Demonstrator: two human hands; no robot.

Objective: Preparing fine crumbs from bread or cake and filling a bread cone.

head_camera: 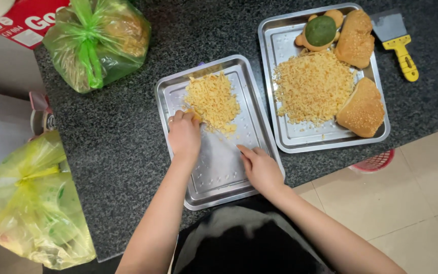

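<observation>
My left hand (184,135) rests in a steel tray (219,175), fingers curled on a small yellow piece at the near edge of a pile of yellow crumbs (213,101). My right hand (260,167) lies on the same tray's right rim, fingers closed around a thin blade-like tool whose tip points toward the crumbs. A second steel tray (280,45) to the right holds a larger crumb heap (313,86), two crusted bread pieces (363,109) and a green-topped bun (321,30).
A yellow-handled scraper (399,43) lies right of the far tray. A green bag of bread (97,43) sits at the back left, a yellow bag (34,203) at the left counter edge, and a red basket (376,161) on the tiled floor.
</observation>
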